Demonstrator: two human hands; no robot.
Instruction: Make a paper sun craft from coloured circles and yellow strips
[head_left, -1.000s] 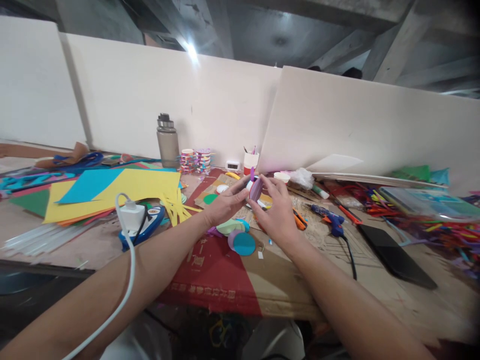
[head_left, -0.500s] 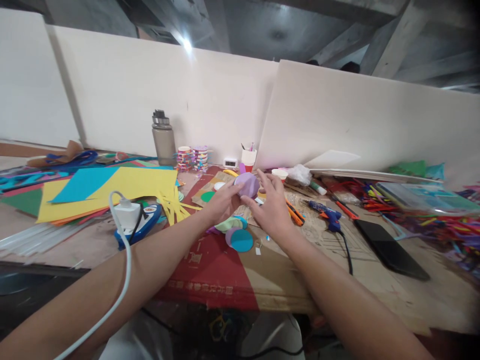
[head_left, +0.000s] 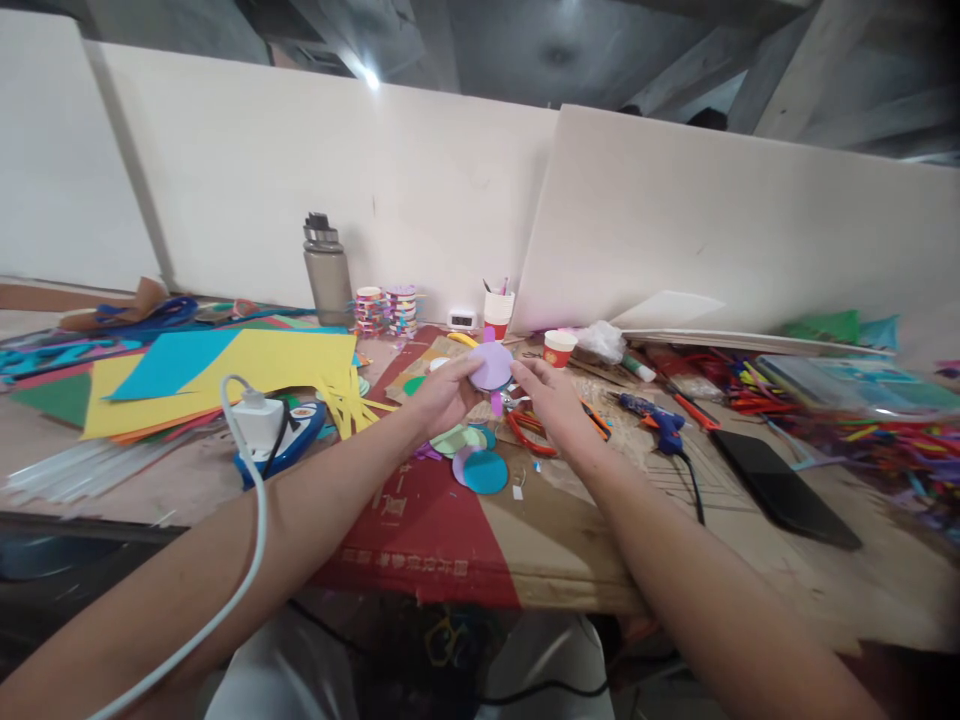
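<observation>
My left hand (head_left: 442, 392) pinches a lilac paper disc (head_left: 491, 366) by its left edge, with a small purple strip showing above and below it. My right hand (head_left: 553, 400) hovers just right of the disc, fingers spread and holding nothing, above red-handled scissors (head_left: 529, 432). Below both hands lie several cut paper circles, the nearest a blue one (head_left: 486, 472), on the cardboard sheet (head_left: 570, 540).
A blue glue gun (head_left: 651, 418) and a black phone (head_left: 784, 490) lie to the right. A red and white paper cup (head_left: 558, 348) stands behind my right hand. Yellow and blue paper sheets (head_left: 247, 370), a white charger (head_left: 253, 424) and a grey bottle (head_left: 326, 270) are on the left.
The lilac disc turned from edge-on to face-on and came slightly lower. My right hand let go of it and drew off to the right, uncovering the scissors.
</observation>
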